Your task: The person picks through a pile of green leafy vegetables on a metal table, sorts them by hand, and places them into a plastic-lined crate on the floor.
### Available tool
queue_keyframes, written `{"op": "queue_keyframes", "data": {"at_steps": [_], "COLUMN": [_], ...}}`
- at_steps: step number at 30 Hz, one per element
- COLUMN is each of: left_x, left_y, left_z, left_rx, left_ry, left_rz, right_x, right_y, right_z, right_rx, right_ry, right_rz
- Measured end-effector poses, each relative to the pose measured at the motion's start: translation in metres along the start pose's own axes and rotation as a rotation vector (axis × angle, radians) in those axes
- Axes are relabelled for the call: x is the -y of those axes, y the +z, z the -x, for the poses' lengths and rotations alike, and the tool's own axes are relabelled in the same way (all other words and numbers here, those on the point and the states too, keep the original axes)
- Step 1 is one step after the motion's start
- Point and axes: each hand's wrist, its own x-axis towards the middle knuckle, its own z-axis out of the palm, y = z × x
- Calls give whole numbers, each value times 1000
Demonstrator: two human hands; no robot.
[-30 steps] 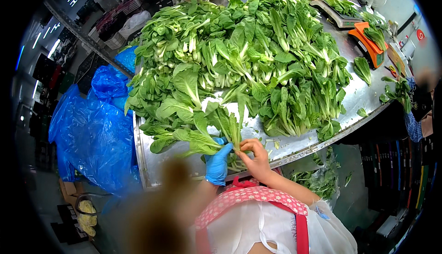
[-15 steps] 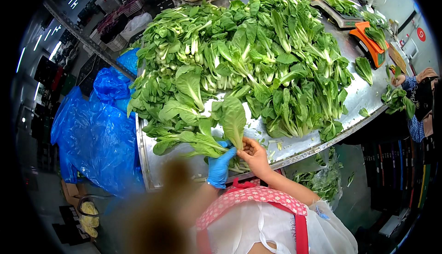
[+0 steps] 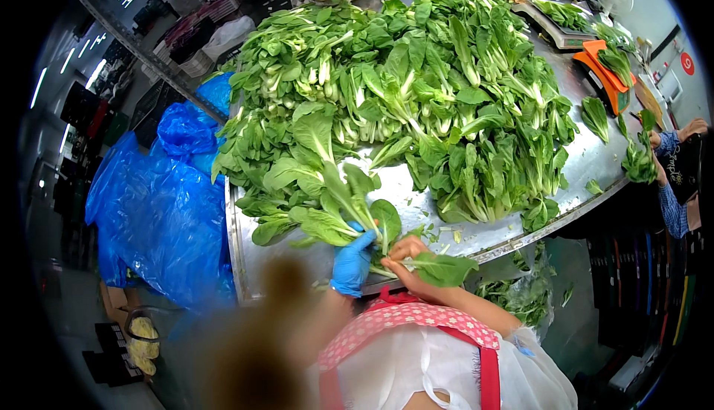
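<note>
My left hand [image 3: 352, 263], in a blue glove, closes round the stems of a leafy green plant [image 3: 327, 226] near the table's front edge. Its leaves fan out to the far left and upward from the glove. My bare right hand [image 3: 407, 257] is just beside it, fingers pinched on a single green leaf [image 3: 445, 269] that points to the right. Beyond both hands a large heap of leafy greens [image 3: 401, 90] covers much of the metal table [image 3: 487, 237]. Leaf scraps lie close to my right hand.
Blue plastic bags [image 3: 160, 224] hang at the table's left side. An orange scale [image 3: 606, 75] and another scale [image 3: 554, 27] stand at the far right. Co-workers handle greens at the far edge and the right. A clear bag of greens [image 3: 517, 298] lies below the table's right front edge.
My right hand has come slightly nearer to me and now pinches a leaf pointing right. The large upright leaf between my hands is no longer there. My left hand keeps its hold.
</note>
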Motion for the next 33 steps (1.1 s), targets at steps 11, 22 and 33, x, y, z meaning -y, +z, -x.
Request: {"op": "queue_keyframes", "data": {"at_steps": [11,22,33], "left_x": [-5,0,-4], "left_y": [-6,-4,10], "left_z": [17,21,14], "left_rx": [77,-24,39], "left_ry": [182,64,95], "left_rz": [-518,-34,-35], "right_x": [0,-19,-6], "right_y": [-7,16,19], "right_z": [-28,-26,-41], "right_rx": [23,-134,-176], "right_ry": [204,334,26], "right_rz": [211,-2,198]}}
